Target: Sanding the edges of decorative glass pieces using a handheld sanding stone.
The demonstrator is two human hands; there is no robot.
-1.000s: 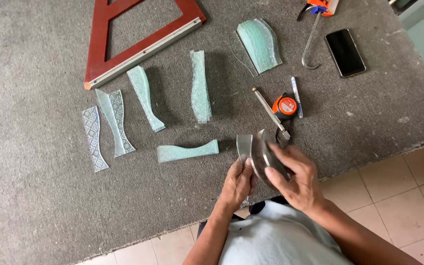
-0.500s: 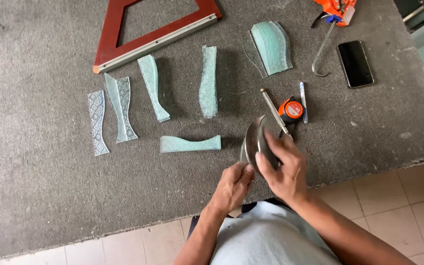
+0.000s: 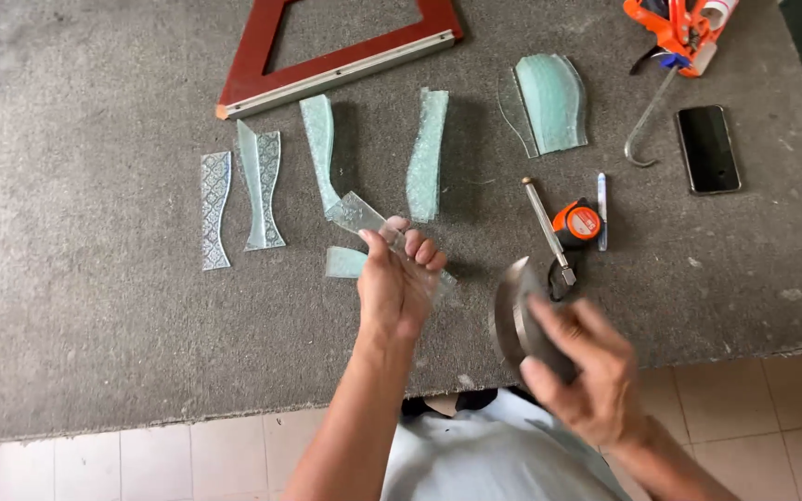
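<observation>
On the grey, felt-like table [image 3: 76, 306] lie several curvy pieces of pale green textured glass. 5 lie flat in a loose row: a patterned strip [image 3: 214, 210] at far left, a pair of overlapping strips [image 3: 260, 189], a plain curved strip [image 3: 320, 148], and a taller wavy strip [image 3: 427, 154]. 1 more short piece [image 3: 343, 263] peeks out beside the left hand, and a stack of broader, arched panes [image 3: 549, 104] sits further right (how many are in that stack I cannot tell).

The left hand [image 3: 395, 283] is closed around a clear patterned glass strip [image 3: 356, 214], thumb on one side and fingers curled over the other. The strip is lifted above the table, its long axis running diagonally, with the free end pointing up and to the left.

The right hand [image 3: 587, 371] grips 1 stack of grey, curved glass pieces [image 3: 512, 315] held on edge near the table's front rim, fingers wrapped around it.

Also on the table: 1 red wooden frame [image 3: 327, 67], 1 metal-handled glass cutter [image 3: 548, 229], 1 orange tape measure [image 3: 575, 223], 1 pen [image 3: 601, 210], 1 black phone [image 3: 707, 148], 1 steel hook [image 3: 648, 125] and an orange tool [image 3: 675, 23].
</observation>
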